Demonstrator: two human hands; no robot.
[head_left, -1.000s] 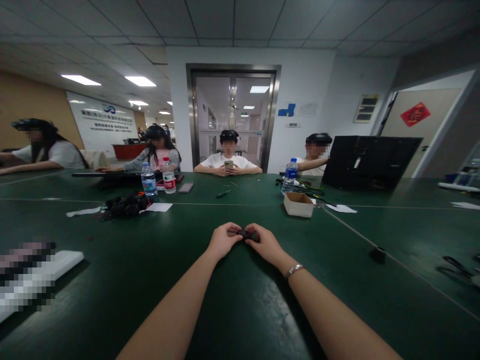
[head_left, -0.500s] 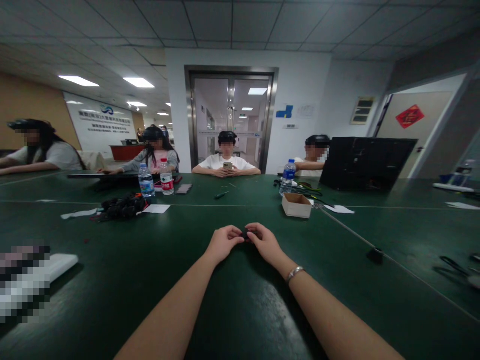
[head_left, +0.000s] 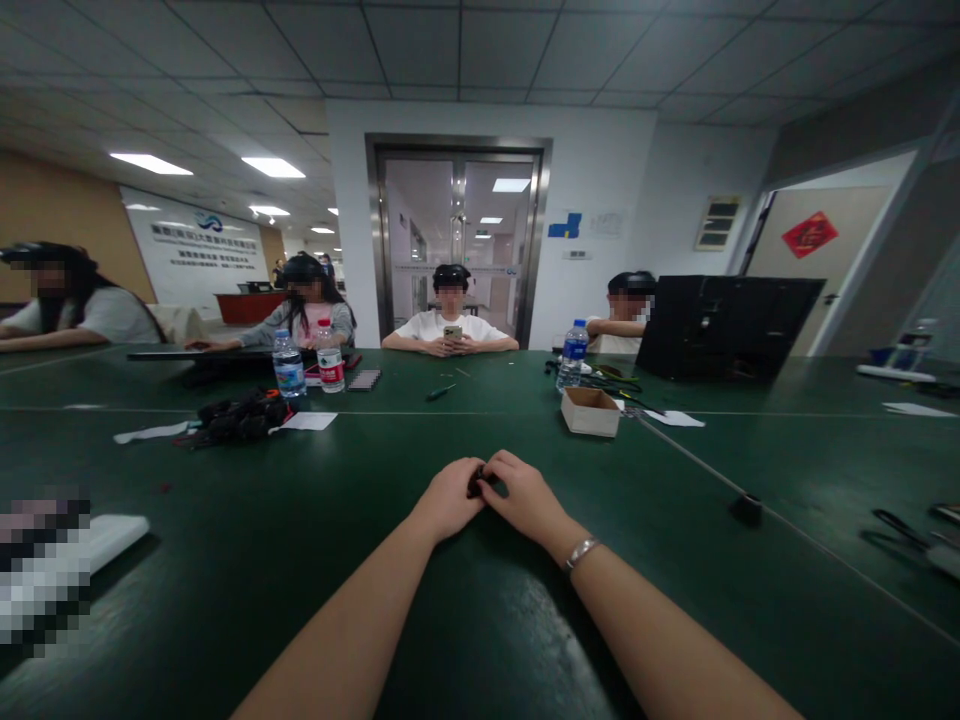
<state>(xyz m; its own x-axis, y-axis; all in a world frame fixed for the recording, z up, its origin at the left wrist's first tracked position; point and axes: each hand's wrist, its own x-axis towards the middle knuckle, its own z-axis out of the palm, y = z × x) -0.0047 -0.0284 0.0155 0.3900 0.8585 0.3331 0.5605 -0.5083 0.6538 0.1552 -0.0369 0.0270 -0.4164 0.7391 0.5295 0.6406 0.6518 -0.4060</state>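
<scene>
A small dark object [head_left: 475, 484] is held between my two hands, just above or on the green table [head_left: 480, 610]; its kind is too small and covered to make out. My left hand [head_left: 450, 497] is closed round its left side. From the right, my right hand [head_left: 521, 492] pinches it with thumb and fingertips, the fingers touching those of the left. A silver bracelet [head_left: 581, 553] circles my right wrist.
Beyond my hands stand an open cardboard box [head_left: 590, 413], water bottles [head_left: 289, 365] and a black monitor [head_left: 731, 328]. A tangled black bundle [head_left: 244, 415] lies left, a screwdriver-like tool [head_left: 440, 393] ahead, a black clip-like piece [head_left: 747, 509] right. Several people sit across the table.
My hands have come closer together, and the right hand has shifted left over the small dark object. The view has turned slightly to the right.
</scene>
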